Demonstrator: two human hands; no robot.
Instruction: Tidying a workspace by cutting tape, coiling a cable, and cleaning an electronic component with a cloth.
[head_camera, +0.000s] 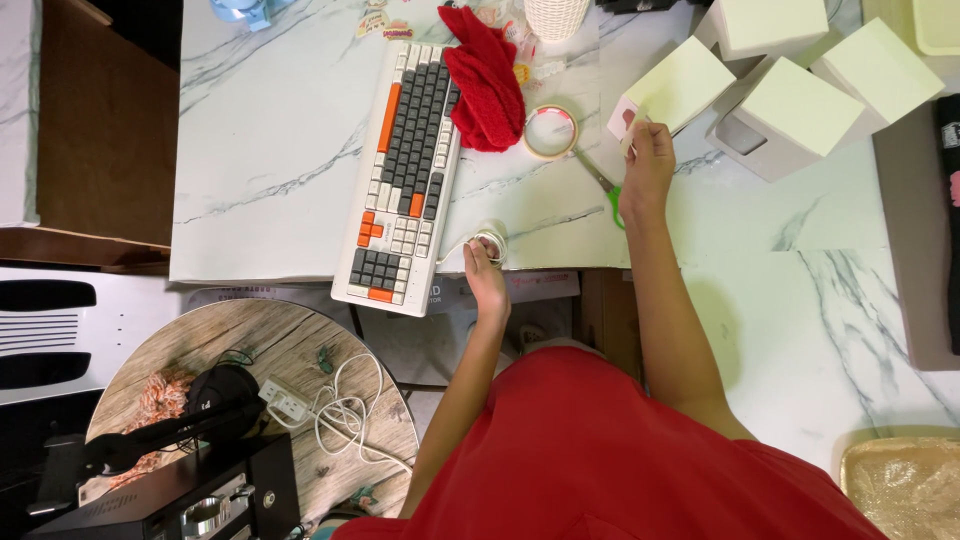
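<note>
My left hand (485, 268) grips a small roll of white ribbon or tape (490, 240) near the front edge of the marble table (270, 150), with a loose strand trailing toward the keyboard (405, 170). My right hand (648, 165) rests further back with fingers closed at the corner of a pale yellow-green box (680, 85). Green-handled scissors (603, 186) lie just left of that hand. A roll of masking tape (551, 131) lies flat between the hands, beside a red knitted cloth (487, 80).
Three more pale boxes (800, 115) stand at the back right. A white ribbed cup (556, 15) stands at the back. Below the table sits a round wooden side table (280, 350) with cables, a power strip and dark equipment. A gold tray (905, 485) lies at the lower right.
</note>
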